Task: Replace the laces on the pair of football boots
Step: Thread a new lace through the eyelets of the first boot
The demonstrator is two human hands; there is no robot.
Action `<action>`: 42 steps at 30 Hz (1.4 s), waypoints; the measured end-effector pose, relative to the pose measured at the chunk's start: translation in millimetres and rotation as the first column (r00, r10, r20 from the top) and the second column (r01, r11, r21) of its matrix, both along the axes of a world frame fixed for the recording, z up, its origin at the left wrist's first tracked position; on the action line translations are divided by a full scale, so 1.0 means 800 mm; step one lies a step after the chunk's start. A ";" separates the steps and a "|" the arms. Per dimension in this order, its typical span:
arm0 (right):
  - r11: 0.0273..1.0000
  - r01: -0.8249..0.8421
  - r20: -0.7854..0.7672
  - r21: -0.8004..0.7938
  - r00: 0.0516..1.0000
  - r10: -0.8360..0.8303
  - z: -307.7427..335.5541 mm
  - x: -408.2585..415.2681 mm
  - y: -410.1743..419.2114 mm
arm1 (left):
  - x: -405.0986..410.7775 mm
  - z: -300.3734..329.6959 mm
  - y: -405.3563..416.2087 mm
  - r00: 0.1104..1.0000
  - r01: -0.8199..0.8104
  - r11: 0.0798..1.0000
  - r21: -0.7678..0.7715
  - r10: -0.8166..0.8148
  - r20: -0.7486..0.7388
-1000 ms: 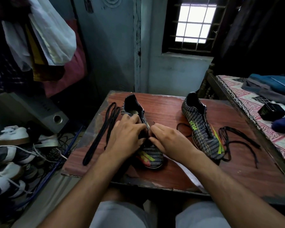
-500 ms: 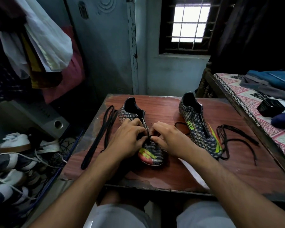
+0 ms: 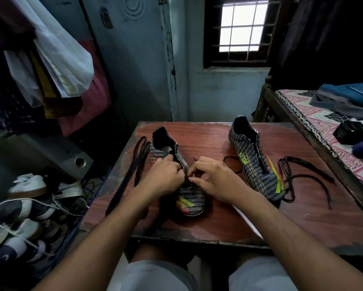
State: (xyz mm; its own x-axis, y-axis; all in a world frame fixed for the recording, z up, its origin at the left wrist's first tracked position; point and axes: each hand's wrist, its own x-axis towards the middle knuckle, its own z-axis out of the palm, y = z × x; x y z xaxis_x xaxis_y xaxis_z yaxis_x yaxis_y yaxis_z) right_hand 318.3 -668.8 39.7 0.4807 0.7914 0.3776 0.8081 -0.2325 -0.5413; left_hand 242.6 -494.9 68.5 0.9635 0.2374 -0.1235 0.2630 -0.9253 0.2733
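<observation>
Two black-and-white patterned football boots stand on a reddish wooden table (image 3: 218, 135). The left boot (image 3: 190, 199) points its toe toward me. My left hand (image 3: 162, 178) grips its upper at the eyelet row. My right hand (image 3: 215, 180) pinches a thin black lace at the same spot; a lace tip sticks up between the hands. The right boot (image 3: 254, 164) lies apart to the right, with a loose black lace (image 3: 298, 177) tangled beside it. A folded black lace (image 3: 132, 166) lies along the table's left edge.
A bed (image 3: 314, 120) with a patterned cover, folded clothes and a black box (image 3: 351, 132) borders the table on the right. Shoes (image 3: 27, 185) and cables pile on the floor at left, beside a grey speaker (image 3: 71, 156). Clothes hang at the upper left.
Both hands have crept a little up the left boot's lacing, and my right fingers have drawn in to pinch the lace. The camera has tilted slightly.
</observation>
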 end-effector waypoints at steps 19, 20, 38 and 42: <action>0.976 0.095 -0.036 0.194 0.995 -0.089 -0.044 -0.021 0.000 | -0.080 -0.048 0.025 0.779 0.022 0.968 -0.252 0.141 0.611; 0.977 0.090 -0.032 0.192 0.996 -0.085 -0.045 -0.020 0.000 | -0.081 -0.051 0.024 0.772 0.017 0.973 -0.228 0.133 0.622; 0.981 0.158 -0.008 0.110 0.987 -0.158 -0.044 -0.025 0.003 | -0.089 -0.052 0.017 0.753 -0.057 0.734 -0.677 0.477 0.454; 0.974 0.183 -0.011 0.132 0.983 -0.183 -0.044 -0.024 0.001 | -0.087 -0.051 0.019 0.778 -0.038 0.759 -0.650 0.431 0.457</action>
